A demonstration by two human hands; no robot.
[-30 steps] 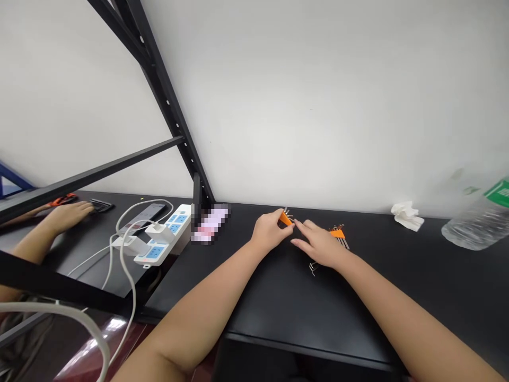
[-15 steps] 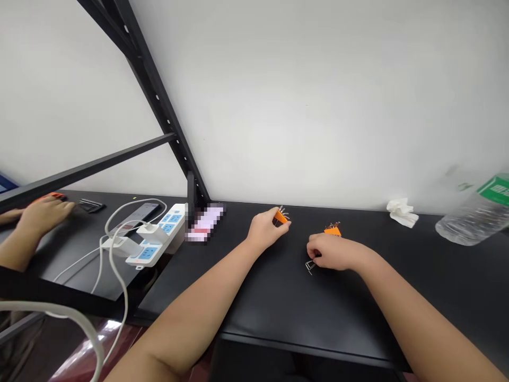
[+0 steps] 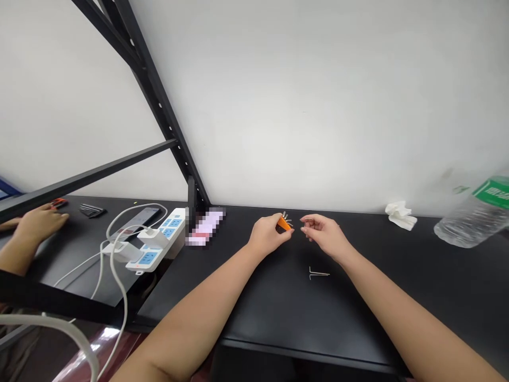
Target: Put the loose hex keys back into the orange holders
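My left hand (image 3: 267, 234) is closed around a small orange hex-key holder (image 3: 283, 223) with thin metal keys sticking out of its top, held just above the black tabletop (image 3: 278, 307). My right hand (image 3: 325, 236) is right beside it, fingers pinched on a thin metal hex key (image 3: 308, 221) whose tip points toward the holder. One loose hex key (image 3: 318, 274) lies flat on the table, below my right wrist. The hands are a few centimetres apart.
A white power strip (image 3: 159, 243) with plugs and white cables lies left, next to a blurred phone (image 3: 204, 227). Another person's hand (image 3: 35, 225) rests far left near black keys (image 3: 91, 210). A crumpled tissue (image 3: 400, 215) and a plastic bottle (image 3: 473, 217) sit at the right.
My right hand dropped to the loose keys on the table, closed on one, then rose back beside the holder. A second orange holder seen earlier is now out of sight behind it.
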